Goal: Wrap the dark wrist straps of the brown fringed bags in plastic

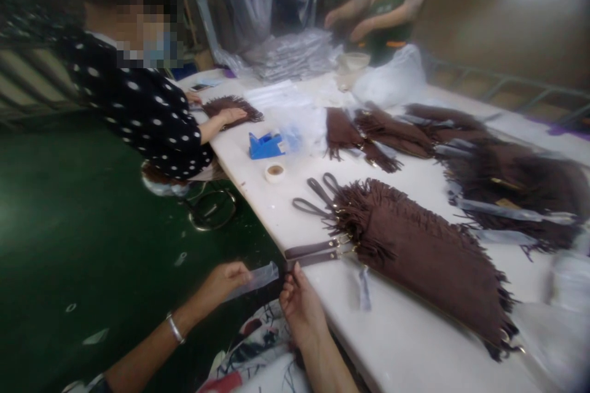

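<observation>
My left hand (230,279) pinches a clear plastic sleeve (262,277), its free end pointing right. Close by, my right hand (297,298) is closed on the end of a dark wrist strap (313,260) at the table's edge. That strap clips by a metal ring to a stack of brown fringed bags (424,258) lying on the white table. Another strap lies just above it, and several strap loops (318,193) stick out farther up. A small plastic sleeve (364,288) rests on the table below the bags.
A blue tape dispenser (266,145) and a tape roll (275,172) stand toward the left edge. More brown bags (516,178) lie right. A co-worker in polka dots (138,98) handles a fringed bag (235,109); another person stands behind plastic piles (295,52).
</observation>
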Available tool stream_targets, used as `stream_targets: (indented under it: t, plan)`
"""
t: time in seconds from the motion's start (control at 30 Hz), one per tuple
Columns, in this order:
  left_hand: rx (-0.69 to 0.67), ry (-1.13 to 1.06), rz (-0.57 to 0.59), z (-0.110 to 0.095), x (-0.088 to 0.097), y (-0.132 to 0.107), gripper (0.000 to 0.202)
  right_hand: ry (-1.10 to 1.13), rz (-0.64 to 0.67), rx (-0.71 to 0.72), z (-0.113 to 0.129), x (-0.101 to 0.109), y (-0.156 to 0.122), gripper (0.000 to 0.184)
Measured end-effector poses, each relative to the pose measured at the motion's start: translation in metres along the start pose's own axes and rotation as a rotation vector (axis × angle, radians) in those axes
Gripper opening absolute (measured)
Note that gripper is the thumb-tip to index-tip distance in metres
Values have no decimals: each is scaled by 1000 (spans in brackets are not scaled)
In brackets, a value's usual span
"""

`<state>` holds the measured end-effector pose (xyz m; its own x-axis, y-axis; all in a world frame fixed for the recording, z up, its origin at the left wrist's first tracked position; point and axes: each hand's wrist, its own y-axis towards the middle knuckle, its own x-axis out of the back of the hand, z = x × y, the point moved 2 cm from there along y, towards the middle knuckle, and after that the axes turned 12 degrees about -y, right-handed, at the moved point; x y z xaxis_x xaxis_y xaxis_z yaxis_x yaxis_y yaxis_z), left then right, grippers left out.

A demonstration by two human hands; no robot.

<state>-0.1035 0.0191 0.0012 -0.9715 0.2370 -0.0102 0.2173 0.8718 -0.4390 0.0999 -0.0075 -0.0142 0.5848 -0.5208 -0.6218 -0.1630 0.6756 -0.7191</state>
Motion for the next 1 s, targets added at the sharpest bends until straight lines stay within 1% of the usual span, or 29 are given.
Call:
stream_targets:
  t: [0.1,0.2,0.3,0.4,0.57,0.67,0.73,0.83,0.9,1.0]
  plan:
    - [0,14,-10,0,0,-1,38,-96,0,82,4,5,-10,27]
    - [3,13,7,-1,-6,0,39,-226,22,186,10,7,-17,31]
    - [3,-10,53,-1,-13,2,39,-351,-43,306,15,8,-16,34]
    - [-14,-13,73,-1,-17,3,37,-429,-108,375,18,10,-13,34]
    - [-43,9,19,-4,-19,1,35,-594,-98,424,17,13,-13,30]
    - [-65,43,6,-11,-26,-4,34,-633,-116,448,17,16,-14,29]
    - [-83,43,2,-16,-33,-7,33,-639,-118,444,17,18,-14,31]
    - [-89,-18,0,-19,-49,-9,32,-660,-108,396,17,20,-14,32]
    - [-61,-91,6,-19,-61,-9,33,-653,-104,373,17,21,-15,31]
    - [31,-239,33,-18,-77,-9,40,-614,-101,358,19,21,-16,33]
